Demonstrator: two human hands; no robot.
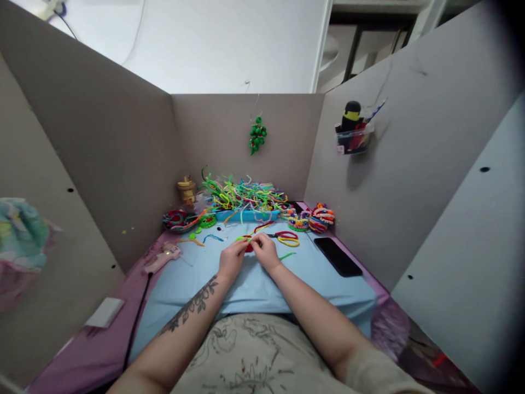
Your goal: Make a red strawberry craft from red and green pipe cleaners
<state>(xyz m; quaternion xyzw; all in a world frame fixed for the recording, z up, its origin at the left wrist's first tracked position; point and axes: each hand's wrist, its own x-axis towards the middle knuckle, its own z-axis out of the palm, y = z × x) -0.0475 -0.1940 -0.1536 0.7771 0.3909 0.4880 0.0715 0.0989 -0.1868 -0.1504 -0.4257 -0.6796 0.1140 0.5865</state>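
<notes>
Above the middle of the blue cloth (205, 287), my left hand (232, 257) and my right hand (266, 251) meet with fingers pinched. Between them shows a small red fuzzy piece (249, 248), with a bit of green at the left fingertips; it looks like pipe cleaner, and its exact shape is hidden by the fingers. Just beyond the right hand lie scissors (289, 237) with red and yellow handles. A red and yellow pipe cleaner (263, 226) lies past the fingertips, and a short green pipe cleaner (287, 255) is beside my right wrist.
A blue tray (250, 216) heaped with colourful pipe cleaners (241, 191) stands at the back. Left are a pink glue gun (164, 258), a dark bowl (180, 220) and a white box (105, 312). Right lie a phone (337, 256) and pipe-cleaner bundles (320, 218). Grey partitions (246, 164) enclose the table.
</notes>
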